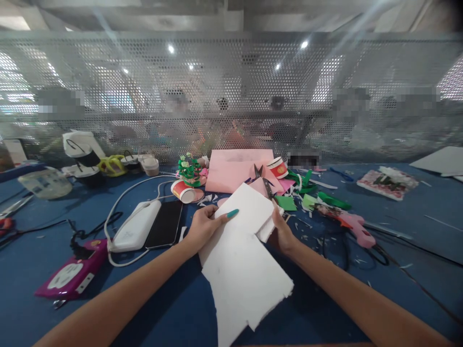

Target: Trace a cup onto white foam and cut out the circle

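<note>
A white foam board [246, 260] with ragged, broken edges is held up in the middle of the head view. My left hand [208, 224] grips its left edge, the thumb with a teal nail lying on top and the fingers partly hidden underneath. On the other side, my right hand [282, 231] is closed at the board's right edge, beside a smaller white strip [266, 228] that sits at an angle to the main sheet. Just beyond the board are dark scissors [258, 171] with parted blades, close to pink paper [227, 168].
Red-and-white paper cups [183, 192], green paper scraps [287, 203] and a small green paper plant [189, 169] lie beyond. To the left are a black phone [165, 224], white power bank [136, 226] and purple power strip [74, 272]. A pink glue gun [358, 230] with its cord lies right.
</note>
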A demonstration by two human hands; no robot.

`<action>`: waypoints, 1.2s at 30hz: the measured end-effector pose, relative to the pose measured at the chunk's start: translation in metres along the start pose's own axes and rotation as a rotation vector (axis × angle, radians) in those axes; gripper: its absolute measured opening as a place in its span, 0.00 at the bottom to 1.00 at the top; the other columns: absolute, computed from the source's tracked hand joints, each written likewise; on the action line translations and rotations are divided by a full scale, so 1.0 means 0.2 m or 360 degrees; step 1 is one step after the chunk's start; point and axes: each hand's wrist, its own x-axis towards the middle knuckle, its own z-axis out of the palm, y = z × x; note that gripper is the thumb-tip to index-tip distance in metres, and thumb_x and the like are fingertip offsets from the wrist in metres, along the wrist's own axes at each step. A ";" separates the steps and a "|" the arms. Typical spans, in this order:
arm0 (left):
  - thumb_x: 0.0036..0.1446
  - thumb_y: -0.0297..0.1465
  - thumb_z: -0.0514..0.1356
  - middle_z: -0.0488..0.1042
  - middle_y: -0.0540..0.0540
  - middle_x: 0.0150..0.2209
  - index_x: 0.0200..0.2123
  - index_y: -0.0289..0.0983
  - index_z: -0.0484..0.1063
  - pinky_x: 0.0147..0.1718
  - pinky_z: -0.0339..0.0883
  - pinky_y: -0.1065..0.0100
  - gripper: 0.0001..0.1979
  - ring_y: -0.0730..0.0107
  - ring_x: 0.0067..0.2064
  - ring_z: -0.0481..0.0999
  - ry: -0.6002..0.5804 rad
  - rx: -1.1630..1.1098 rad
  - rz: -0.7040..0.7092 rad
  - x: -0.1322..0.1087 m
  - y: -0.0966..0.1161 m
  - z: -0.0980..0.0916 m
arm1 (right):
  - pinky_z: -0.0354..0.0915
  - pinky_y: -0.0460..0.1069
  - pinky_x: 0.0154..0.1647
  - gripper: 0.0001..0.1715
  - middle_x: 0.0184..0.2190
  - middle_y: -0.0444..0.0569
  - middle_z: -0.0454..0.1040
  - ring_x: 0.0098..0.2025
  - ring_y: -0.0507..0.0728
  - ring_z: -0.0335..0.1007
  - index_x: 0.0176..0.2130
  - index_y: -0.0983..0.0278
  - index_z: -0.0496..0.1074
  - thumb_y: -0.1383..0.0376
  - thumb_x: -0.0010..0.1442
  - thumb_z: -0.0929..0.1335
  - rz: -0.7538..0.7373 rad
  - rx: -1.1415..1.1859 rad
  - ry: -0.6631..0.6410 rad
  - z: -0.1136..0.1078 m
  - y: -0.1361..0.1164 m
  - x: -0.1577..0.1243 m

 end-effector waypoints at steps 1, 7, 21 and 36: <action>0.37 0.36 0.65 0.73 0.47 0.23 0.24 0.34 0.72 0.21 0.62 0.71 0.12 0.68 0.26 0.72 0.0006 -0.0009 -0.0009 0.00 0.00 0.00 | 0.61 0.59 0.50 0.33 0.49 0.49 0.70 0.51 0.63 0.64 0.51 0.58 0.63 0.46 0.49 0.66 0.0039 0.0021 0.0006 0.00 0.00 0.00; 0.37 0.36 0.66 0.74 0.47 0.24 0.24 0.34 0.72 0.21 0.63 0.71 0.12 0.67 0.27 0.72 0.0015 -0.0025 -0.0039 0.00 0.00 0.00 | 0.59 0.60 0.52 0.39 0.49 0.50 0.71 0.54 0.63 0.61 0.54 0.57 0.60 0.43 0.47 0.65 0.0099 0.0083 0.0042 0.04 -0.03 -0.01; 0.40 0.38 0.65 0.71 0.49 0.24 0.26 0.34 0.71 0.21 0.60 0.73 0.13 0.73 0.25 0.68 0.0009 0.0089 0.0062 0.02 -0.05 -0.03 | 0.60 0.59 0.51 0.39 0.46 0.53 0.72 0.54 0.64 0.61 0.50 0.60 0.65 0.40 0.46 0.63 0.0090 0.0075 0.0021 0.03 -0.06 -0.03; 0.42 0.41 0.63 0.72 0.50 0.26 0.33 0.35 0.71 0.22 0.61 0.73 0.17 0.75 0.24 0.68 0.0343 -0.0154 0.0000 0.09 -0.06 -0.13 | 0.62 0.64 0.47 0.35 0.37 0.54 0.77 0.46 0.66 0.69 0.47 0.62 0.68 0.41 0.51 0.60 0.0048 0.0188 0.0198 -0.11 -0.26 -0.02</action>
